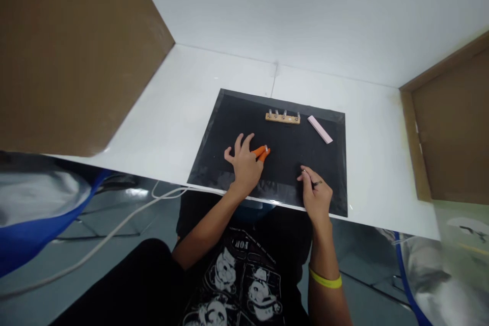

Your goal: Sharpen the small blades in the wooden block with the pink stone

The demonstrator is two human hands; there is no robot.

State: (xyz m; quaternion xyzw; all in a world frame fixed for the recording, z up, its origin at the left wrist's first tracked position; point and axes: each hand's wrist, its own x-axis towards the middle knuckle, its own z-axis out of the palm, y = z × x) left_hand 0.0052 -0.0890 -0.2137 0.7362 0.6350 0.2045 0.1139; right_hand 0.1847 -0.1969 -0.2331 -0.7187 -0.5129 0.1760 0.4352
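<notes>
Above the mat [284, 163], the left hand [246, 167] pinches a blurred bit [266, 148], the right hand [318, 196] a half-hidden rod [318, 183].

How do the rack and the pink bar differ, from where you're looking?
Colour: the rack is tan, while the pink bar is pale pink. Form: the rack carries a row of four small clear uprights; the pink bar has none. Pose: the rack lies roughly along the far edge of the mat; the pink bar slants, its near end farther right. Both are long, narrow and on the mat.
</notes>
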